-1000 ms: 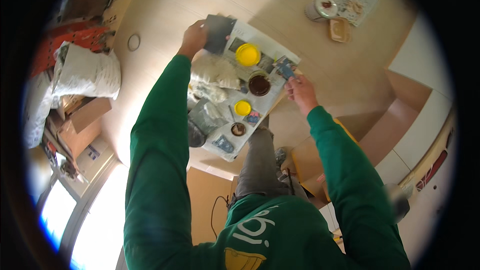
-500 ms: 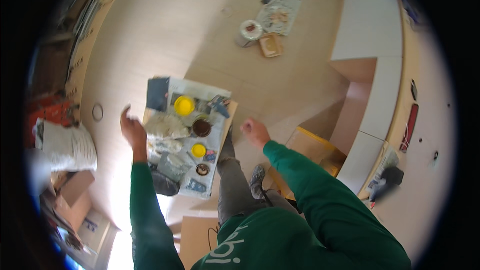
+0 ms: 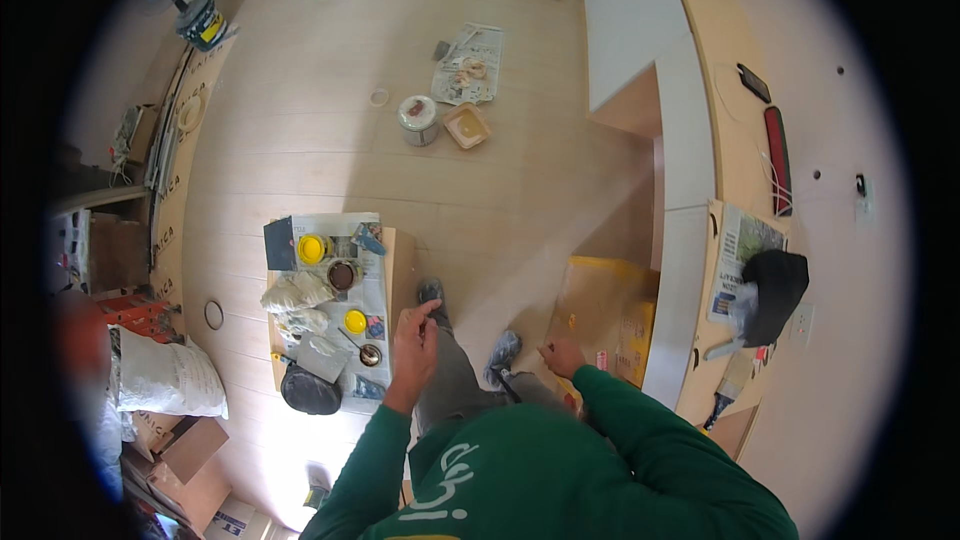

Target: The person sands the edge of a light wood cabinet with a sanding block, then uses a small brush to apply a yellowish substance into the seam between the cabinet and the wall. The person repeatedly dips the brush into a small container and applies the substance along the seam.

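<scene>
My left hand (image 3: 413,360) is over my leg, just right of the paint table, with its fingers partly stretched and nothing seen in it. My right hand (image 3: 563,358) hangs to the right of my shoes, fingers curled in, with nothing showing in it. On the newspaper-covered low table (image 3: 375,285) stand a can with a yellow lid (image 3: 313,249), an open can of dark brown paint (image 3: 343,275), a loose yellow lid (image 3: 355,321) and a small round container with brown contents (image 3: 370,354). Whitish crumpled cloths (image 3: 297,292) and a black cap-like item (image 3: 310,390) lie at its left side.
A cardboard box with yellow tape (image 3: 605,310) stands right, beside the white cabinet (image 3: 688,140). A paint can (image 3: 418,120), a tan tray (image 3: 467,127) and newspaper (image 3: 470,65) lie ahead. The right counter bears a brush (image 3: 730,388) and a black cloth-like item (image 3: 776,287). White sacks (image 3: 170,375) stand left.
My view has shifted, so the table appears farther left and lower. My left hand has moved from the table's left side to its right. My right hand has come lower, nearer my body.
</scene>
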`<move>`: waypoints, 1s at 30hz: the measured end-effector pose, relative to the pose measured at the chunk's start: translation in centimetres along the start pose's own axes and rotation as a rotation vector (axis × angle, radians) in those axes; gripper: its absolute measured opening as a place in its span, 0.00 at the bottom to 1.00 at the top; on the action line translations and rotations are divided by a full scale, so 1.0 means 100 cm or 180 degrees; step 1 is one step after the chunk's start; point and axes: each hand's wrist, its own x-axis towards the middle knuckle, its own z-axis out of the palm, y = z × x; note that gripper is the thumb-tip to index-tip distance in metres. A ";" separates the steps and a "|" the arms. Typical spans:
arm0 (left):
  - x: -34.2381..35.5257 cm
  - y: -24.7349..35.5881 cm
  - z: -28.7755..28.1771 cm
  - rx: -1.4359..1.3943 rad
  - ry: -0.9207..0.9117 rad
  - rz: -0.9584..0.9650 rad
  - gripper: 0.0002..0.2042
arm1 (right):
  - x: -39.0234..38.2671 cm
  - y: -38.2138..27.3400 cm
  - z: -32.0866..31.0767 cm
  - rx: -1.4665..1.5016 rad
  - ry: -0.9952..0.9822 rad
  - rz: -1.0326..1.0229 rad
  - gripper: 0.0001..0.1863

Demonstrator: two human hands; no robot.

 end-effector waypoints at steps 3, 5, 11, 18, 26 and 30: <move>-0.001 0.024 0.011 -0.1101 -0.0413 -0.0889 0.12 | -0.020 0.037 -0.010 0.0151 0.0124 0.0177 0.21; -0.001 0.038 0.014 -0.1152 -0.0397 -0.1094 0.12 | -0.025 0.060 -0.021 0.0078 -0.0074 0.0250 0.19; 0.032 0.043 0.026 -0.1248 -0.0152 -0.1458 0.14 | -0.017 0.129 -0.045 -0.0777 -0.0235 -0.0575 0.26; 0.176 0.006 0.050 -0.1502 -0.0063 -0.1162 0.16 | 0.115 0.049 -0.161 -0.0944 -0.0220 -0.0317 0.27; 0.455 -0.022 0.081 -0.0961 -0.0430 -0.1493 0.18 | 0.318 -0.144 -0.299 -0.0373 0.0315 0.0157 0.41; 0.596 -0.081 0.130 -0.0414 -0.0345 -0.1691 0.17 | 0.439 -0.193 -0.331 -0.1282 0.0178 -0.0170 0.42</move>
